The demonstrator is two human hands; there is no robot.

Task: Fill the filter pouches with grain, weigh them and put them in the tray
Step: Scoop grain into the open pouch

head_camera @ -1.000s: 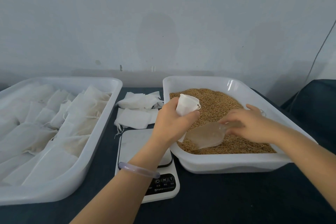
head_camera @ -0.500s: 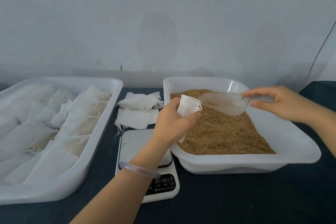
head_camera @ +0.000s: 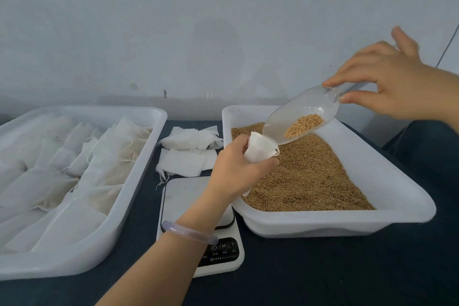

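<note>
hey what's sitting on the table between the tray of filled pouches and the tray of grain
In the head view, a pile of empty pouches lies at the back and the scale in front of it, partly covered by the left hand.

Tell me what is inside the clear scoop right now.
The clear scoop holds a small heap of brown grain, tilted toward the pouch in the left hand. Whether the pouch holds any grain cannot be seen.

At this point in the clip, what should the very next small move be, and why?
Probably tip the clear scoop a little steeper, so the grain in the scoop slides into the open pouch. The right hand holds the scoop by its handle, its lip right at the pouch mouth, which the left hand holds open over the grain tub. The grain sits partway up the scoop.
</note>
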